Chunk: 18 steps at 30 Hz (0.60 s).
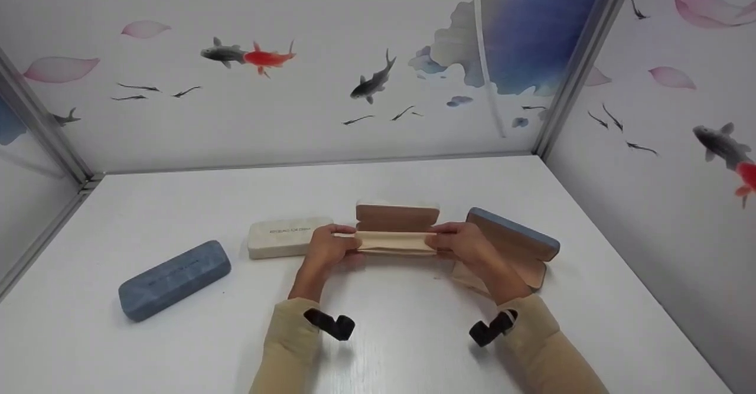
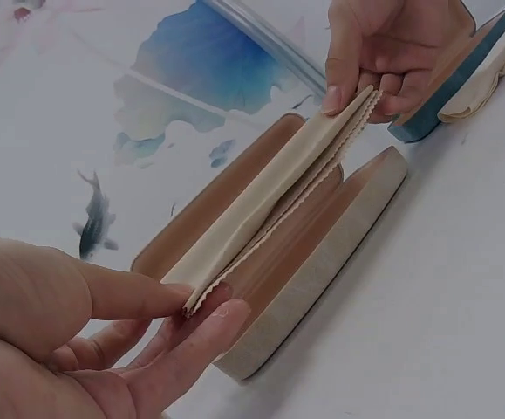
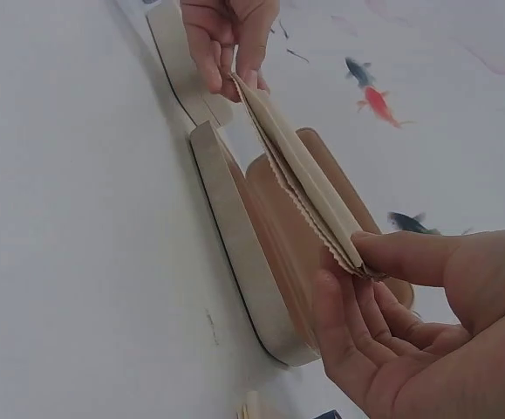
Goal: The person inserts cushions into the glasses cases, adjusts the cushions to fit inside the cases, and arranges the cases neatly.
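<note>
A folded beige cleaning cloth with zigzag edges is stretched between both hands. My left hand pinches its left end between thumb and fingers, and my right hand pinches the other end. Just beneath the cloth stands an open cream glasses case with a brown lining, its lid raised at the back. In the left wrist view the cloth hangs above the case's hollow. Part of the case's base is hidden by cloth and hands in the head view.
A closed cream case lies left of the open one, partly behind the left hand. Farther left is a closed blue case. An open blue case sits behind the right forearm. Patterned white panels border the white table.
</note>
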Tool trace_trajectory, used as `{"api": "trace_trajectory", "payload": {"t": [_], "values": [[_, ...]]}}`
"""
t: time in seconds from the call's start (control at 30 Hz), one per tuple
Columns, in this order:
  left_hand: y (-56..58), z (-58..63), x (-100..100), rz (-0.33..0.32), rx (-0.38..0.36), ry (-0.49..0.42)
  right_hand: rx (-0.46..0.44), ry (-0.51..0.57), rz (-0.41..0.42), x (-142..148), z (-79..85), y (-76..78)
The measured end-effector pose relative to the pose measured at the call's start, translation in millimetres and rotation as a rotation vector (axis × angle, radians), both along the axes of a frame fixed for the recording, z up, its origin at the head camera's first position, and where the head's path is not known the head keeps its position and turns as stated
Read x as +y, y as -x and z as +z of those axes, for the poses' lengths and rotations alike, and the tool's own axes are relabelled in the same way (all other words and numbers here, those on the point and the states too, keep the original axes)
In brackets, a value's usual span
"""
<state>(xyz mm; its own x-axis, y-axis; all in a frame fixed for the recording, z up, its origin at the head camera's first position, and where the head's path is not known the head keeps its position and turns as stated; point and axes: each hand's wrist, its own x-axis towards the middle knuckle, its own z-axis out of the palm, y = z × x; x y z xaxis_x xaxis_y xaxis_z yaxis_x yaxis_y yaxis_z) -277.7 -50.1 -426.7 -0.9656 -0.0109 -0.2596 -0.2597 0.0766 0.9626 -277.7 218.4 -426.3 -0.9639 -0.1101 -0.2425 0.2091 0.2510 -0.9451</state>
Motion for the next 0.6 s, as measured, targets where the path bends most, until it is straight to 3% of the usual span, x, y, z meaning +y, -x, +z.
{"api": "trace_trajectory", "payload": {"t": [0.33,0.6], "values": [[6.5,2.1,0,0.035,0.018,-0.041,-0.001,-0.006,-0.079,-9,-0.1,5.5],[13.8,2.2,5,0.046,0.028,0.05,0.01,-0.012,-0.131,-8,-0.9,8.1]]}}
